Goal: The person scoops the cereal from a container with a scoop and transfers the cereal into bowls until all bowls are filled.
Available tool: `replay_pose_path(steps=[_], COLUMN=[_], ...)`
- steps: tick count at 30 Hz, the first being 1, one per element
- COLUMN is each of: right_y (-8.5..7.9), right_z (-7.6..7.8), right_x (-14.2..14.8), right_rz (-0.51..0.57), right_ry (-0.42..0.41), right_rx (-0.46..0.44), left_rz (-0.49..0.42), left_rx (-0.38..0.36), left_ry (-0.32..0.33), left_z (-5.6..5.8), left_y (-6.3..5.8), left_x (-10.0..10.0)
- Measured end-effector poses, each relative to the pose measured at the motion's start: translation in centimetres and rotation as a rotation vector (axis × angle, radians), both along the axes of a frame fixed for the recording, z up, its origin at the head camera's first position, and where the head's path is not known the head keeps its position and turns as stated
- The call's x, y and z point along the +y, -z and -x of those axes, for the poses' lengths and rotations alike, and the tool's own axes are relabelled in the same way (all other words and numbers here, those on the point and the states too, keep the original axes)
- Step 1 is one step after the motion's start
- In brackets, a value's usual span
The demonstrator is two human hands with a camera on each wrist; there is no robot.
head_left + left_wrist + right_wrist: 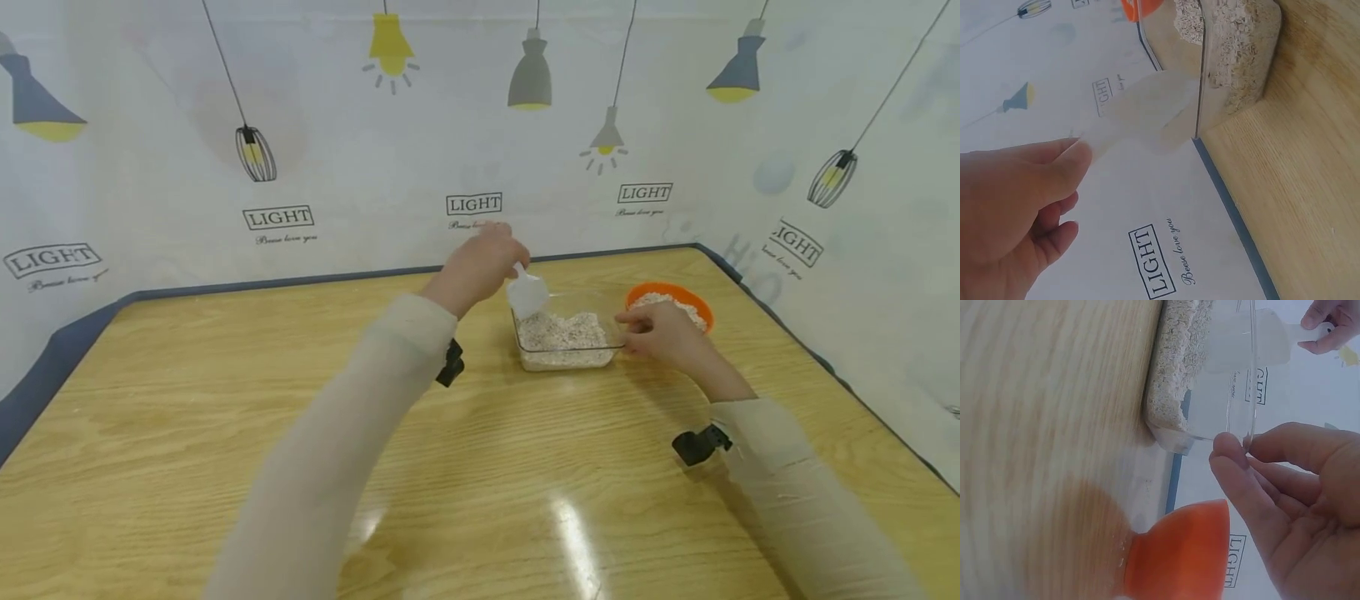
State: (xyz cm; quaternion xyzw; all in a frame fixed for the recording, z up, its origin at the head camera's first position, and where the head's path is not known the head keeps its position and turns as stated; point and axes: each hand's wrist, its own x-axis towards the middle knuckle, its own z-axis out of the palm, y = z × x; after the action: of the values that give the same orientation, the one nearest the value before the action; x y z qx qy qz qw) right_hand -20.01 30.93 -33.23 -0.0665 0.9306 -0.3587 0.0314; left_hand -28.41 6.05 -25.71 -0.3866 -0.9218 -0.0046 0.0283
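My left hand [483,262] pinches the short handle of a whitish translucent scoop [528,295] above the left side of a clear rectangular container [567,360]. Pale oat flakes [562,332] lie heaped unevenly inside that container. In the left wrist view the scoop [1147,109] is tilted near the rim, and its contents cannot be made out. My right hand [663,336] pinches the container's right rim between thumb and fingers, as the right wrist view also shows at the clear rim [1252,381].
An orange bowl [697,308] holding more pale flakes stands right of the container, just behind my right hand. The wooden table [225,417] has a dark blue edge [300,283] along the back, against a wall covering [375,167] printed with lamps.
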Motion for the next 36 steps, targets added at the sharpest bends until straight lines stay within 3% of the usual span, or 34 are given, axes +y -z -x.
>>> replay_pose_path(steps=[6, 10, 23, 36], right_y=[0.0, 0.1, 0.1, 0.1], right_z=[-0.1, -0.1, -0.2, -0.3], right_x=[-0.2, -0.4, -0.8, -1.3], right_rz=[-0.008, -0.011, -0.017, 0.020], right_ry=[0.028, 0.034, 0.079, 0.120], right_rx=[-0.010, -0.015, -0.006, -0.013], left_rz=[0.142, 0.169, 0.026, -0.029], left_rx=[0.060, 0.039, -0.226, -0.387], left_ry=[0.041, 0.044, 0.086, 0.105], left_z=[-0.2, 0.1, 1.1, 1.4], left_y=[0.2, 0.3, 0.2, 0.8], left_x=[1.3, 1.6, 0.7, 0.1])
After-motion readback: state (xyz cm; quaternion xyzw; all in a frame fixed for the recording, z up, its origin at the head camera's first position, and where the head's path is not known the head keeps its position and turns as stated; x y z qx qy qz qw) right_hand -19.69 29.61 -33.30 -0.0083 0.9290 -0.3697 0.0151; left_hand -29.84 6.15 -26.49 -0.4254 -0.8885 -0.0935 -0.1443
